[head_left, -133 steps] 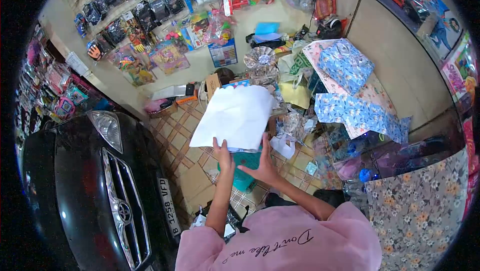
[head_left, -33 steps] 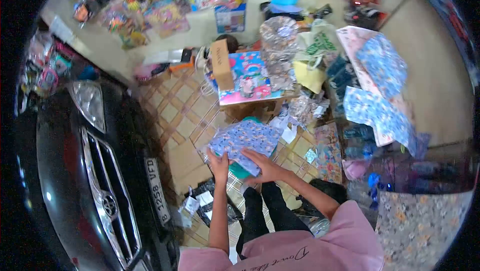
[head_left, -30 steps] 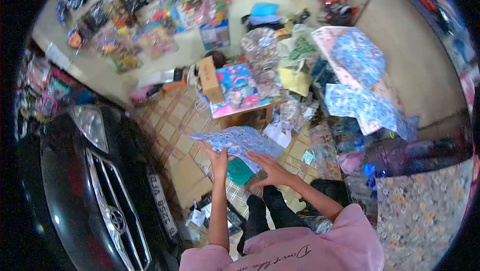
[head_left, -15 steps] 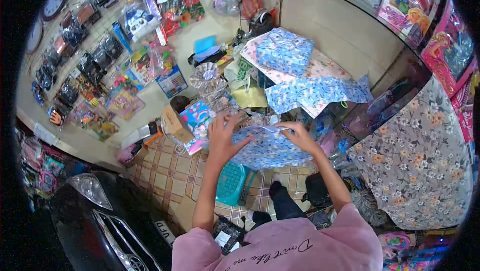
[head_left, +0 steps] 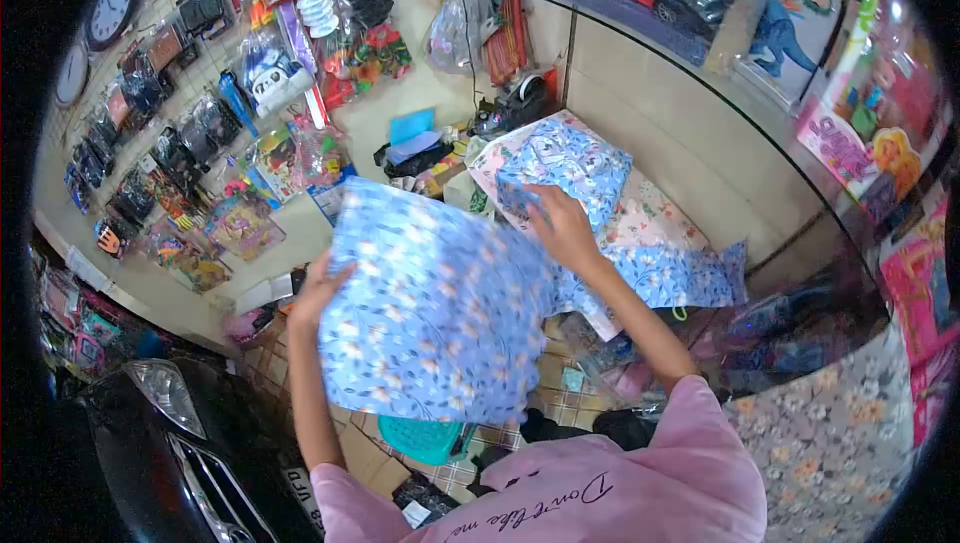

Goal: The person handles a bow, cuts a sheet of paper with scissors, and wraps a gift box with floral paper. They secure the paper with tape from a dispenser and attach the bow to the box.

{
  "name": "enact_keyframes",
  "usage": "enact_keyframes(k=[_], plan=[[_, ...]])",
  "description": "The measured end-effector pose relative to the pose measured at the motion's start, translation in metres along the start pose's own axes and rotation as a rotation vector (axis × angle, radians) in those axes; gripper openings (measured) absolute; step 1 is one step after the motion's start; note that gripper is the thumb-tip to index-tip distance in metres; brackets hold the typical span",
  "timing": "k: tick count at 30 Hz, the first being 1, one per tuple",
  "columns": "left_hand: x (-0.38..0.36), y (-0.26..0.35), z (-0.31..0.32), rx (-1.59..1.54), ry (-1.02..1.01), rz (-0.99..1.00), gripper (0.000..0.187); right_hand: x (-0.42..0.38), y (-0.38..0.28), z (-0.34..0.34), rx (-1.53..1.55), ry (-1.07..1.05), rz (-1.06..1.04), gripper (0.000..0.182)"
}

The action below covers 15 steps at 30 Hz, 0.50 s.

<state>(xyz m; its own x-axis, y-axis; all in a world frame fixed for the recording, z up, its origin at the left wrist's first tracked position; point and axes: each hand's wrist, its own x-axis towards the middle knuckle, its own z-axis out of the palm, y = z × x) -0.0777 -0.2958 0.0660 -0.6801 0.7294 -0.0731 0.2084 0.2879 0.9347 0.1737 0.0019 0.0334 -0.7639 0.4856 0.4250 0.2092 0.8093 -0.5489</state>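
A sheet of blue floral wrapping paper [head_left: 430,313] is spread out in front of me, tilted and slightly blurred. My left hand [head_left: 318,291] grips its left edge, the thumb in front and the other fingers mostly hidden behind it. At the upper right corner is my right hand [head_left: 562,228], its fingers bent around the paper's edge; the exact grip is partly hidden. Just beyond that hand, a box wrapped in matching blue floral paper [head_left: 580,168] rests on pinkish floral sheets [head_left: 655,218]. Another blue floral piece [head_left: 670,276] lies along their near side.
A teal plastic stool [head_left: 425,440] stands under the sheet. To the left is a black car front [head_left: 150,463]. Packaged goods hang on the wall rack [head_left: 180,133]. A glass shelf edge [head_left: 700,68] curves along the right, and grey floral material [head_left: 820,433] lies at lower right.
The blue sheet has been raised and spread toward the left, showing its broad face. My left hand moved left and down; my right hand moved up and slightly left. The view has shifted.
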Motion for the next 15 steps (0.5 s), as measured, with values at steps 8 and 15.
enact_keyframes(k=[8,15], plan=[[0.026,-0.02,-0.058,-0.507,0.206,-0.02,0.051,-0.015,0.082,0.072,-0.816,0.204,-0.159,0.068],[0.068,-0.022,-0.03,-0.611,0.118,-0.055,0.049,0.002,0.063,0.034,-0.701,0.124,-0.101,0.027]])
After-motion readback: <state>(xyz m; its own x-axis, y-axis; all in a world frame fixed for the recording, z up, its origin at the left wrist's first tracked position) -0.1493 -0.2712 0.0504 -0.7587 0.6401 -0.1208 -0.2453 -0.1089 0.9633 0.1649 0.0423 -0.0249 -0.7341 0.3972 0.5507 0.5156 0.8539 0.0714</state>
